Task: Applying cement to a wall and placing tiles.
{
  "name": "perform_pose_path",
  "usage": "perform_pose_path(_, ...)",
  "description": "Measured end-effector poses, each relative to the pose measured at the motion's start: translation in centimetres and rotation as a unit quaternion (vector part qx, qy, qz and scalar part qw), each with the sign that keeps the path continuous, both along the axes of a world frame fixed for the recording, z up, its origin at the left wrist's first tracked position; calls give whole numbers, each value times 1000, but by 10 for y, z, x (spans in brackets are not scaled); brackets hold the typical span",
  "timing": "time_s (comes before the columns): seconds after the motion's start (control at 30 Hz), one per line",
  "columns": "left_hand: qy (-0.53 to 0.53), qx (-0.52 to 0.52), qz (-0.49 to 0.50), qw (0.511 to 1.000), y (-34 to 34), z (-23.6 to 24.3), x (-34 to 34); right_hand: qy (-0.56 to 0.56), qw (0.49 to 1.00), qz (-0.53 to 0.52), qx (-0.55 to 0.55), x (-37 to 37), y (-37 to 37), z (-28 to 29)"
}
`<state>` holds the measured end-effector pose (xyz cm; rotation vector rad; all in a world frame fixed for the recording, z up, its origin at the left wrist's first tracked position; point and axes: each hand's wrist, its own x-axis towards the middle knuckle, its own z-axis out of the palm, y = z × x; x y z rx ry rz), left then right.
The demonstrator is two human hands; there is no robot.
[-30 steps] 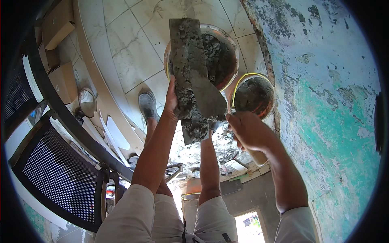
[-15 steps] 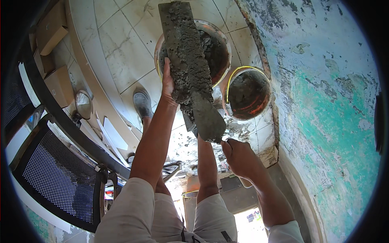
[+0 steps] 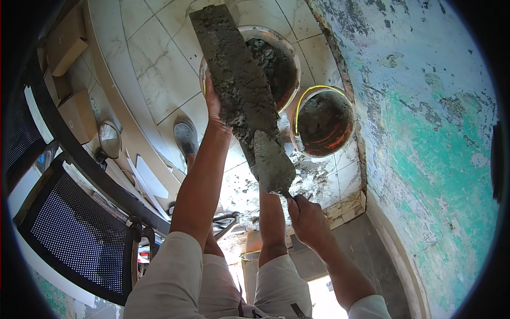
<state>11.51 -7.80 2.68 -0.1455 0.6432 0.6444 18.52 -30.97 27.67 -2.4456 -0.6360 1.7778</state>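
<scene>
My left hand (image 3: 213,101) grips a long, narrow plastering float (image 3: 197,24) by its left side, thumb along the edge and the other fingers hidden underneath. Wet grey mortar (image 3: 239,80) covers its top face, thicker toward the near end. My right hand (image 3: 309,222) is closed round the handle of a pointed trowel (image 3: 273,166), whose mortar-coated blade lies against the near end of the float. Beneath the float's far half stands a wide round bucket (image 3: 295,59), partly covered, with mortar inside.
An orange bucket (image 3: 342,133) with a yellow-edged rim and mortar in it stands at the right. Beside it rises a peeling blue-green wall (image 3: 425,133). Mortar splatters lie on the tiled floor (image 3: 159,58). Black mesh chairs (image 3: 85,228) and cardboard boxes (image 3: 78,114) are at the left.
The float's far end has swung left, so it lies more slanted, and the mortar on it looks smoother. My right hand and the trowel have come slightly nearer to me.
</scene>
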Motion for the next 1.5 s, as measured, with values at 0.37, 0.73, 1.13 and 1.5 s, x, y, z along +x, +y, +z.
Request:
perform_pose_path(0.37, -3, 31, 46, 998, 22, 1, -9, -25, 995, -70, 61, -32, -79, -27)
perform_pose_path(0.73, -180, 39, -12, 983, 8, 52, -13, -80, 989, -12, 121, 79, -9, -3)
perform_pose_path(1.13, -81, 17, -58, 995, -5, 58, -38, -219, 959, 59, 171, 74, 14, -55)
perform_pose_path(1.5, -119, -16, -28, 992, -11, 43, -57, -198, 949, 51, 239, 60, 26, -69)
